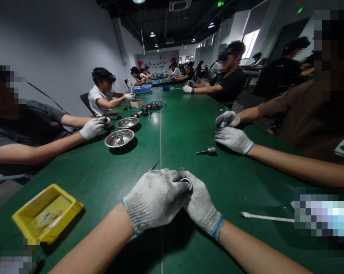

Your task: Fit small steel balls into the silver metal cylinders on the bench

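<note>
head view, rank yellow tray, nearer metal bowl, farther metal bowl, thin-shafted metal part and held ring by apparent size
1. Yellow tray
2. Nearer metal bowl
3. Farther metal bowl
Smallest, unranked: thin-shafted metal part and held ring; they look close, and the ring is partly covered.

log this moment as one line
left hand: gloved, gripping round metal part | right hand: gloved, gripping same part | yellow tray: left, small pieces inside | metal bowls: two, farther off

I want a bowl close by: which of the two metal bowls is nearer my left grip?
The front metal bowl, nearer your left grip and larger in view; the other metal bowl sits behind it, farther away.
</note>
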`<state>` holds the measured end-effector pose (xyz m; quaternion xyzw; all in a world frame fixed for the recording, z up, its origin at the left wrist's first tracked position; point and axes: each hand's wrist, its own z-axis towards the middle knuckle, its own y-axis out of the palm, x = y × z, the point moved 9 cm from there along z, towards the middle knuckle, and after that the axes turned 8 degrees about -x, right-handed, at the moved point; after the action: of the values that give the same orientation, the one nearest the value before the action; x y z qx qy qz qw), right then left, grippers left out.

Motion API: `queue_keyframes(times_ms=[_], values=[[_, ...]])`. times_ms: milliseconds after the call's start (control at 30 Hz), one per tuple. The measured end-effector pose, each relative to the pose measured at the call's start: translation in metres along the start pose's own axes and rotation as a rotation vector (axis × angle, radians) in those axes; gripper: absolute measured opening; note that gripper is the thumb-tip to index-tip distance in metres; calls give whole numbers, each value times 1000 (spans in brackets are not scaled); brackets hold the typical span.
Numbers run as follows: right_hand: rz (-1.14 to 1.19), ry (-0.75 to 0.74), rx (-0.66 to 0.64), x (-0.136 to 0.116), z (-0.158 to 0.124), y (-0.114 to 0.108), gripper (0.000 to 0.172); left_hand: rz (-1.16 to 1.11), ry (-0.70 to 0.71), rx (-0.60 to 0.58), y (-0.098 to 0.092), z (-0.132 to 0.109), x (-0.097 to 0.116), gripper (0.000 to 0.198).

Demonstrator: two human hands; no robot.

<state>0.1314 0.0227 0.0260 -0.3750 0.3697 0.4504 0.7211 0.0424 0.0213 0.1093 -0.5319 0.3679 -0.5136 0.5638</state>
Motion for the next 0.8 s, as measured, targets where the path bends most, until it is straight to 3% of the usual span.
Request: queue_keyframes(times_ms=[467, 800], values=[[14, 0, -8, -3, 1, 1, 14, -48, 22, 64, -1, -3, -3, 26], [-28, 17, 6, 1, 1, 0, 17, -292, 58, 131, 0, -8, -10, 27]])
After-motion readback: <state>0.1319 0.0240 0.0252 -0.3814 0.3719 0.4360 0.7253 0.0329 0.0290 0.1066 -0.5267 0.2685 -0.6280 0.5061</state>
